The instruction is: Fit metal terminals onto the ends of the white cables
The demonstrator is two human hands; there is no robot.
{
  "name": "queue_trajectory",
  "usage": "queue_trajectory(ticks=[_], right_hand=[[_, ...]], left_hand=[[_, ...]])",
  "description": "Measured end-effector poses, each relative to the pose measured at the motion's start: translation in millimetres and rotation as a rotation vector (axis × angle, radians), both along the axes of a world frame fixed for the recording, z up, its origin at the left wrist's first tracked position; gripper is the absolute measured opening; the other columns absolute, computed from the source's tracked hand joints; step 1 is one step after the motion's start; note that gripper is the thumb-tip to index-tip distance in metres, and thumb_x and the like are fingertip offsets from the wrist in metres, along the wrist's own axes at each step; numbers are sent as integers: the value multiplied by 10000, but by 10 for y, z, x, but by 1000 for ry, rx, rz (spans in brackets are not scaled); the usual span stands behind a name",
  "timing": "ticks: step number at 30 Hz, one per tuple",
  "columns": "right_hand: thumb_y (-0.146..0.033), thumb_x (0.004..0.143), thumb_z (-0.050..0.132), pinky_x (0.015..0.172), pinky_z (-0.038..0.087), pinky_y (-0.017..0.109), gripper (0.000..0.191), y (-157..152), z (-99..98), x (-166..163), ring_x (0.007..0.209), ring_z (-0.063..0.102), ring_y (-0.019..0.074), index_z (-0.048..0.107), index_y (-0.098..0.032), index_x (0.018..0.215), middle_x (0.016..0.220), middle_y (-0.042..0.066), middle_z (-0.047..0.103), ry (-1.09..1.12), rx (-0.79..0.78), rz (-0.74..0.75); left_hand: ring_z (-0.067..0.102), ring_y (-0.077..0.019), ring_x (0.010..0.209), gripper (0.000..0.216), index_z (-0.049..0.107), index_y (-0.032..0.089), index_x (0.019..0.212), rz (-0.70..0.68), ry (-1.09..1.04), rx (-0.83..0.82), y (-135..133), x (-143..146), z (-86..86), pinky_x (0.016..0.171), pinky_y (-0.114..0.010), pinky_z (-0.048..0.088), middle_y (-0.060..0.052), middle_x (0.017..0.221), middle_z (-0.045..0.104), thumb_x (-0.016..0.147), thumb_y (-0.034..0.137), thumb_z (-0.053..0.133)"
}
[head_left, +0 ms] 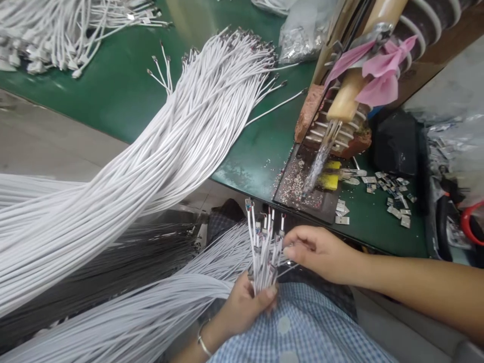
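My left hand [245,305], with a bangle at its wrist, is closed around a bunch of white cables [260,257] near my lap. Their ends point upward and carry small metal connectors and thin coloured wires. Beside these ends, my right hand [321,252] has its thumb and curled fingers drawn together at the bunch's right side. Whatever lies between those fingertips is too small to make out. More white cables [181,297] trail away to the left from the held bunch.
A thick bundle of white cables [181,136] lies across the green table [113,96]. Right of it, a soldering iron [328,141] rests on a coil holder above a dark tray [291,186] with solder bits. Beside it are a yellow sponge [330,176] and loose metal connectors [395,194].
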State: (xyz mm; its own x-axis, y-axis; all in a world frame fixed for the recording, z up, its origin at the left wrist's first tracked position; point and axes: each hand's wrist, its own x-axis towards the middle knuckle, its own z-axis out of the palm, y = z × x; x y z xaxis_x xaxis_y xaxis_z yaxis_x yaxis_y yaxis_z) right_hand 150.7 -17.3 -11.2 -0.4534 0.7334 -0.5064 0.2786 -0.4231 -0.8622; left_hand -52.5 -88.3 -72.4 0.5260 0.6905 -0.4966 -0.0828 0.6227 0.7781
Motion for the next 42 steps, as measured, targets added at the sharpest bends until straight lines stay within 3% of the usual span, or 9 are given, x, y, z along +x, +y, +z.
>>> queue_trajectory(ticks=[7,14,20,26,30,33,37,42], right_hand=[[-590,718,570,541,347,236,430,-12,32,3,562,375,101,436,-183,679,594,-50,370,164,-102,-18],[-290,822,455,530,327,227,196,10,128,22,560,353,98,453,-156,678,618,-34,388,110,52,169],[-216,834,391,602,367,240,189,37,146,37,615,404,116,472,-155,675,644,-12,431,142,164,236],[-201,765,470,476,317,207,128,8,113,30,504,361,86,454,-164,644,571,-43,399,63,104,194],[-226,730,553,468,288,206,277,-20,49,24,492,351,78,380,-176,520,519,-54,371,-8,228,132],[-272,757,564,477,308,201,237,-21,21,21,507,381,80,480,-151,571,546,-43,419,-30,219,134],[-288,755,577,471,322,192,161,-19,31,20,518,383,81,589,-133,716,581,-40,437,-62,161,122],[-106,723,496,464,314,178,77,-27,47,16,495,371,70,564,-135,702,553,-51,435,-98,119,129]], left_hand=[[526,-140,623,249,589,149,789,-77,54,56,-32,-49,36,583,-244,418,-24,679,595,736,384,652],[513,-136,655,263,623,159,840,265,72,120,64,-35,-89,624,-251,409,-19,716,586,734,398,656],[507,-94,569,261,606,172,972,367,-111,51,160,62,-7,560,-211,386,7,639,584,805,372,592],[424,-60,447,214,578,163,889,344,-97,50,191,118,76,471,-187,317,51,508,508,810,361,589],[399,-64,452,242,552,146,738,304,-34,51,180,104,76,469,-196,299,49,479,464,804,375,589],[382,-61,438,278,528,145,670,252,-7,59,180,108,85,457,-197,293,50,465,446,798,383,590],[443,-69,452,226,544,146,726,181,40,32,180,158,111,472,-191,357,40,493,510,768,350,633],[585,-115,587,196,573,152,860,153,22,-63,152,212,100,567,-225,471,-6,652,648,756,296,656]])
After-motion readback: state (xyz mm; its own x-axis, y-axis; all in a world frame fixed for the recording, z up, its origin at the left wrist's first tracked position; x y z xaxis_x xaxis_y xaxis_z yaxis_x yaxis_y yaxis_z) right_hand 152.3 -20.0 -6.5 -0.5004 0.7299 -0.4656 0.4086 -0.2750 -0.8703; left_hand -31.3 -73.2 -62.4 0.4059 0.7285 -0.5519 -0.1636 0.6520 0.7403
